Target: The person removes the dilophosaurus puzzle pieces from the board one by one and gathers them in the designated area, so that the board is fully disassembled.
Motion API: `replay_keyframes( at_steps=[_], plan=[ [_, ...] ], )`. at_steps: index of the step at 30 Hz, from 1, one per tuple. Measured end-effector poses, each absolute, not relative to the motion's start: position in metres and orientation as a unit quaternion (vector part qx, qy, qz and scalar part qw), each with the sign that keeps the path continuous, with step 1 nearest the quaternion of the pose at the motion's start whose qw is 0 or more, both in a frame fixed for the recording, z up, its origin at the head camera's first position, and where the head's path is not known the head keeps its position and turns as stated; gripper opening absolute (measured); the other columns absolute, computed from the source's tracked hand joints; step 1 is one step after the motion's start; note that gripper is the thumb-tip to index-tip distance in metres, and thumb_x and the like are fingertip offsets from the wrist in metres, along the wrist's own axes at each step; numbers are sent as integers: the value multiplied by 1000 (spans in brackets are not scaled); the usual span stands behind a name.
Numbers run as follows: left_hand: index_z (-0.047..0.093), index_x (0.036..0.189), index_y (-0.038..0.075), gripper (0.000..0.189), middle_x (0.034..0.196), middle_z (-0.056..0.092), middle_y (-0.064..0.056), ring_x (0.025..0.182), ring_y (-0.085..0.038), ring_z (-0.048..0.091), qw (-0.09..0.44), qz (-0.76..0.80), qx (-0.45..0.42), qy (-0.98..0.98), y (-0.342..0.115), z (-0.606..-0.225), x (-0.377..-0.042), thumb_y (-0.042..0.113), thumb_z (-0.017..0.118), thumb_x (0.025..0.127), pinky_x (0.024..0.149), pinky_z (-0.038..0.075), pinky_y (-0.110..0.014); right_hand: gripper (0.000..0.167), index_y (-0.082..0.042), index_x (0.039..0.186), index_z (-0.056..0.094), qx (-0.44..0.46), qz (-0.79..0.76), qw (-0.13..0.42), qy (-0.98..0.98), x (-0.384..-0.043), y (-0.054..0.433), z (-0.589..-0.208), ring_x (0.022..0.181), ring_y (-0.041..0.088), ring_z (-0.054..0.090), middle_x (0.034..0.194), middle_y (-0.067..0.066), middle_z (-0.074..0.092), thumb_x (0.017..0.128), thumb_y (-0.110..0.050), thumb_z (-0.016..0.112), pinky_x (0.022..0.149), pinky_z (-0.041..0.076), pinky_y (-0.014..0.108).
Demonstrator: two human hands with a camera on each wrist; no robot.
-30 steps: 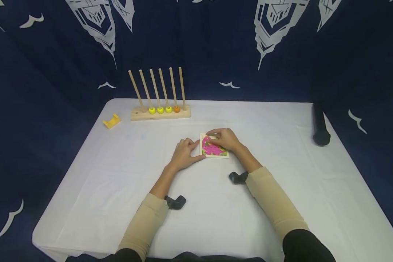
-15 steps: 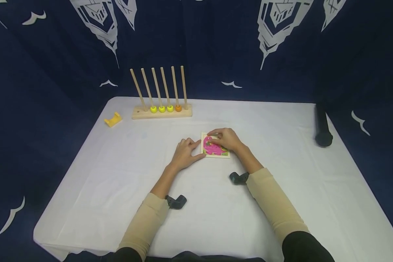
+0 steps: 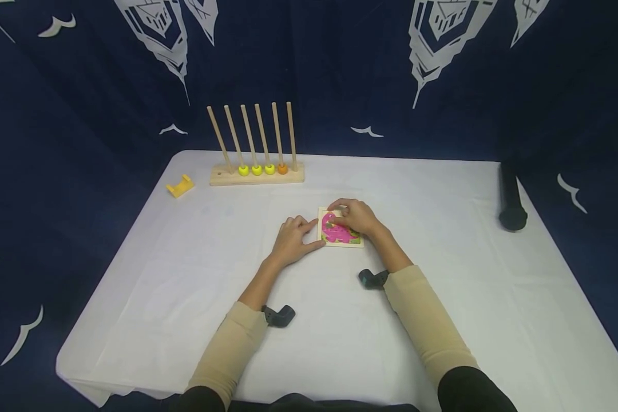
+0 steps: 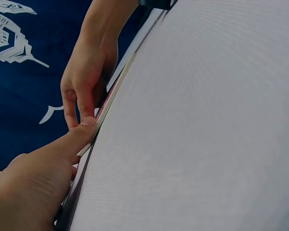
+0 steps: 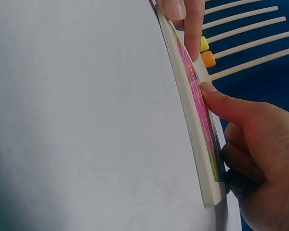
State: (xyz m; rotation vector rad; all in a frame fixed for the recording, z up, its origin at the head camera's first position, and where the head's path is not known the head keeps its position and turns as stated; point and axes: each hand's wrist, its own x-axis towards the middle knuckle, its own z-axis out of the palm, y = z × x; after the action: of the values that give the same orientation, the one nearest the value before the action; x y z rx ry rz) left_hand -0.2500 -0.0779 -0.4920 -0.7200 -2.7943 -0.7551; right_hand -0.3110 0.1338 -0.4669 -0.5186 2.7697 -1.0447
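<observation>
A small square jigsaw puzzle (image 3: 341, 233) with a pink animal picture and a pale wooden frame lies flat on the white table. Along its left side, my left hand (image 3: 290, 241) rests with thumb and index finger spread and fairly straight, the tips touching the frame. From the right, my right hand (image 3: 359, 218) reaches over the puzzle, thumb on the picture and index finger bent toward the top edge. The right wrist view shows the right thumb (image 5: 214, 91) against the pink surface and the other fingers curled; any piece under them is hidden.
A wooden peg stand (image 3: 257, 176) with several upright rods, yellow beads and an orange bead stands at the back left. Left of it lies a yellow plastic piece (image 3: 179, 186). A black cylindrical object (image 3: 511, 200) lies at the right edge. Dark patterned cloth hangs behind.
Both hands keep almost the same place on the puzzle. The whole head view has shifted slightly, so the table items appear a little to the right and higher.
</observation>
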Motion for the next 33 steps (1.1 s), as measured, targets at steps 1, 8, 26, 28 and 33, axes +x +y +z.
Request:
replay_keyframes(
  at_steps=[1,8,26,28,33],
  plan=[
    [54,130,8,66,94,47,0,84,-16,38,79,-253,-241,-934,-78,-492,-250,50,66,80,74,33,-30,33,-15,111,65,-172,-347,69,919,-311,134,-467,43,11,31,49,-2,37,81,-29,71,46,28,26],
    [54,129,8,65,115,47,-5,103,-21,40,88,-255,-248,-930,-78,-492,-251,49,66,80,88,33,-35,33,-14,110,64,-172,-358,68,915,-310,133,-464,44,12,34,51,-1,39,81,-28,72,46,29,27],
    [54,130,9,64,131,47,-3,122,-21,36,79,-251,-250,-932,-80,-491,-250,51,62,82,93,31,-39,29,-14,109,64,-190,-354,60,914,-309,133,-465,52,15,46,64,2,54,82,-25,70,52,36,28],
    [53,130,9,64,131,47,-3,122,-21,36,78,-252,-249,-932,-80,-491,-250,51,62,82,93,31,-38,29,-14,109,64,-190,-352,58,915,-308,133,-464,52,15,46,64,2,54,82,-25,70,52,36,28],
    [54,129,9,61,131,48,-2,122,-20,36,79,-252,-241,-934,-78,-491,-250,49,61,84,92,31,-37,30,-13,109,64,-185,-354,60,915,-308,133,-465,54,15,46,65,1,54,83,-25,70,53,36,28]
  ],
)
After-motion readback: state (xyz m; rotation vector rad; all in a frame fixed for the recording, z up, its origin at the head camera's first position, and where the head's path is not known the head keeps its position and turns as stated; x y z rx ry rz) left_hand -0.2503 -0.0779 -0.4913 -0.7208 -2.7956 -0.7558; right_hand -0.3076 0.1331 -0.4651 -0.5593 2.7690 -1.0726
